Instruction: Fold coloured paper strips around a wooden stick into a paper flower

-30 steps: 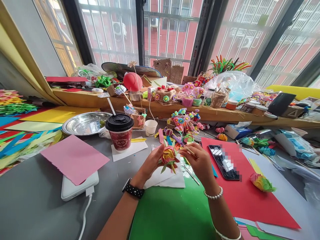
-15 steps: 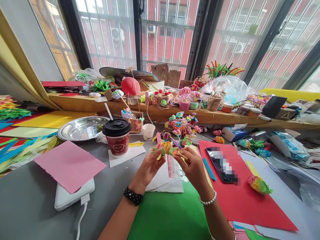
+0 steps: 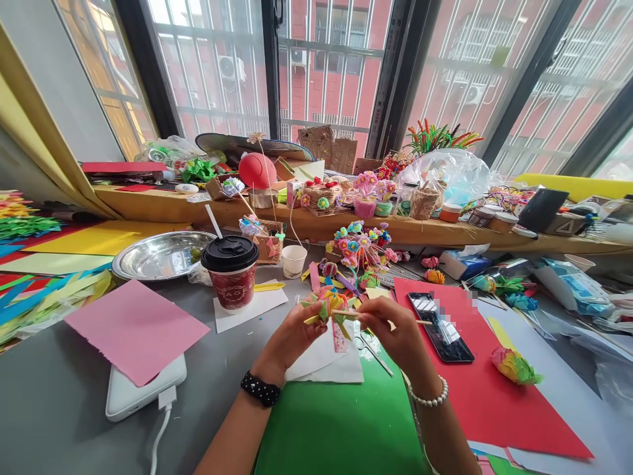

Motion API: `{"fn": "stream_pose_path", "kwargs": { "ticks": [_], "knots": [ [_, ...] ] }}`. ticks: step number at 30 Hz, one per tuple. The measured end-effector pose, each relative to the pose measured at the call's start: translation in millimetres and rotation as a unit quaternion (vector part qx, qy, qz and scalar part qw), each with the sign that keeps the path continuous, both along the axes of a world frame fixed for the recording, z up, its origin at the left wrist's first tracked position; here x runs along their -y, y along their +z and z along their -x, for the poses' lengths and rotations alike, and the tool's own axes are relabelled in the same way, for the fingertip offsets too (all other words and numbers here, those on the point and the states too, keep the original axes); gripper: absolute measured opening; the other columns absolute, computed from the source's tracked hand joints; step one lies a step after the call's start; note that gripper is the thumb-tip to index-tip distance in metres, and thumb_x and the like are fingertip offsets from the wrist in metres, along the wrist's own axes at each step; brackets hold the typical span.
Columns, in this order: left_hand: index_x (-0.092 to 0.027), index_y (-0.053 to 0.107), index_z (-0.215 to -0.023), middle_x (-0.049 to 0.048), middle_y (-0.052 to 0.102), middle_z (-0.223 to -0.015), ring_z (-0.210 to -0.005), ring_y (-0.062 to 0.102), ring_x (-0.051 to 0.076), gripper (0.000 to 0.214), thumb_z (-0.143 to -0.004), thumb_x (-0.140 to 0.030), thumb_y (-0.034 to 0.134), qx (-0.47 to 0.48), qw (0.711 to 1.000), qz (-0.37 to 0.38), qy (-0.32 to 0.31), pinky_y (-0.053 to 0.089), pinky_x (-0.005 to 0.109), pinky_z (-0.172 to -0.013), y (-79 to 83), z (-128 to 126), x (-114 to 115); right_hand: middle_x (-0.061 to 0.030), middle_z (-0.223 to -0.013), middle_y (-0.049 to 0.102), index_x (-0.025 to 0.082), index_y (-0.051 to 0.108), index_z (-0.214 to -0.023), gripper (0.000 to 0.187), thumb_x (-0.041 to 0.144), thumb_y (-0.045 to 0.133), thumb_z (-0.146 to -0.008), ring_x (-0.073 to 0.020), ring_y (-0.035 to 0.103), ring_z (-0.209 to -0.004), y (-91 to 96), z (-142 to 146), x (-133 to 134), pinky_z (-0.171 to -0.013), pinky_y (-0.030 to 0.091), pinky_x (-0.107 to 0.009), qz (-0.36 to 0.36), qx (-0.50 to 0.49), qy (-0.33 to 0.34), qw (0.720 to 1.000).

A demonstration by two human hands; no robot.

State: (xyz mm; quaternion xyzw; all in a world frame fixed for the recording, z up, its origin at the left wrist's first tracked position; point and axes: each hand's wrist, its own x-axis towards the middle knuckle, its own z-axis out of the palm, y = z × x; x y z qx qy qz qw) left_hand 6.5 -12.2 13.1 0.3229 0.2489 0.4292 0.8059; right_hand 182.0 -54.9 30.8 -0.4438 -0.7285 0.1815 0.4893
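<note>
My left hand [image 3: 293, 338] pinches a folded paper flower [image 3: 329, 305] of pink, yellow and green petals above the white paper [image 3: 326, 359]. My right hand [image 3: 395, 328] is closed on a thin wooden stick [image 3: 346, 314] that lies sideways against the flower's base, its far end poking out past my fingers toward the phone [image 3: 440, 318]. Scissors [image 3: 373, 349] lie on the table just under my right hand. A green sheet [image 3: 341, 429] is spread between my forearms.
A lidded coffee cup [image 3: 231, 270] and a metal tray [image 3: 161, 255] stand to the left. Pink paper [image 3: 136, 328] covers a white power bank [image 3: 143, 389]. Another paper flower [image 3: 514, 366] rests on the red sheet [image 3: 494, 396]. The wooden sill [image 3: 430, 229] carries several craft pieces.
The flower has been turned from upright to lying sideways, with the stick now horizontal at its base. My right hand has shifted slightly right and lower.
</note>
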Motion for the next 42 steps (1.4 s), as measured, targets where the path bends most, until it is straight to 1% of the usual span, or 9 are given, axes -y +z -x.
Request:
{"fn": "stream_pose_path", "kwargs": {
  "ticks": [6,19,26,32,34,36,39,40,42],
  "knots": [
    [-0.020,0.045,-0.115,0.0040,0.059,-0.088,-0.066,0.052,0.007,0.042,-0.074,-0.020,0.054,-0.011,0.999,-0.032,-0.040,0.042,0.015,-0.055,2.2,2,2,-0.0012,-0.070,0.052,0.019,0.060,-0.074,0.007,0.026,0.058,-0.074,-0.0107,0.048,-0.061,2.9,1,1,-0.051,0.040,-0.022,-0.020,0.014,0.027,0.999],
    [-0.019,0.042,-0.117,0.0042,0.058,-0.092,-0.067,0.053,0.007,0.045,-0.074,-0.020,0.055,-0.026,0.998,-0.033,-0.047,0.042,0.016,-0.056,-0.1,2,2,-0.0007,-0.073,0.050,0.019,0.058,-0.080,0.014,0.031,0.059,-0.072,-0.0104,0.052,-0.062,0.2,1,0,-0.055,0.048,-0.023,0.040,-0.005,0.052,0.998],
    [-0.018,0.052,-0.102,0.0001,0.058,-0.076,-0.062,0.053,0.006,0.033,-0.071,-0.023,0.061,-0.061,0.996,-0.011,-0.061,0.042,0.017,-0.057,-0.8,1,-1,-0.0004,-0.071,0.049,0.018,0.057,-0.072,0.014,0.032,0.059,-0.072,-0.0115,0.051,-0.063,-5.2,2,-4,-0.055,0.046,-0.023,0.060,0.031,0.030,0.997],
    [-0.015,0.052,-0.095,0.0024,0.058,-0.080,-0.065,0.054,0.008,0.031,-0.071,-0.033,0.059,-0.194,0.978,-0.037,-0.070,0.044,0.020,-0.062,1.4,7,-4,0.0001,-0.071,0.050,0.019,0.056,-0.071,0.011,0.029,0.056,-0.074,-0.0113,0.050,-0.063,-12.0,7,-10,-0.055,0.043,-0.023,0.072,0.070,-0.001,0.995],
    [-0.016,0.047,-0.105,0.0064,0.059,-0.090,-0.070,0.056,0.012,0.042,-0.071,-0.039,0.056,-0.282,0.956,-0.073,-0.035,0.045,0.024,-0.062,-0.9,10,-7,0.0002,-0.071,0.051,0.019,0.056,-0.071,0.008,0.027,0.056,-0.074,-0.0118,0.050,-0.063,-15.9,10,-13,-0.056,0.042,-0.023,0.064,0.097,-0.027,0.993],
    [-0.016,0.045,-0.110,0.0106,0.055,-0.102,-0.076,0.057,0.017,0.047,-0.071,-0.041,0.053,-0.395,0.909,-0.125,0.055,0.046,0.028,-0.062,-3.4,13,-10,0.0002,-0.071,0.052,0.020,0.057,-0.071,0.007,0.026,0.057,-0.074,-0.0124,0.050,-0.064,-20.6,13,-15,-0.056,0.041,-0.023,0.055,0.125,-0.052,0.989],
    [-0.019,0.055,-0.096,0.0072,0.055,-0.103,-0.079,0.055,0.018,0.033,-0.071,-0.041,0.051,-0.525,0.775,-0.296,0.190,0.043,0.031,-0.070,-3.8,14,-11,-0.0001,-0.071,0.053,0.020,0.057,-0.070,0.007,0.026,0.056,-0.074,-0.0131,0.051,-0.065,-27.4,17,-18,-0.056,0.040,-0.023,0.043,0.146,-0.076,0.985],
    [-0.020,0.058,-0.089,0.0052,0.058,-0.095,-0.079,0.054,0.018,0.027,-0.073,-0.040,0.049,-0.532,0.745,-0.357,0.187,0.043,0.031,-0.072,-2.9,14,-9,-0.0002,-0.071,0.053,0.020,0.056,-0.070,0.007,0.026,0.056,-0.074,-0.0132,0.051,-0.065,-28.9,18,-19,-0.055,0.040,-0.023,0.038,0.150,-0.079,0.985],
    [-0.021,0.062,-0.081,0.0026,0.061,-0.084,-0.080,0.053,0.018,0.023,-0.075,-0.038,0.046,-0.514,0.725,-0.443,0.119,0.041,0.029,-0.072,-0.6,12,-6,-0.0005,-0.071,0.054,0.020,0.056,-0.069,0.008,0.026,0.056,-0.074,-0.0135,0.051,-0.065,-30.6,19,-20,-0.055,0.040,-0.023,0.028,0.156,-0.083,0.984]
  ]
}}
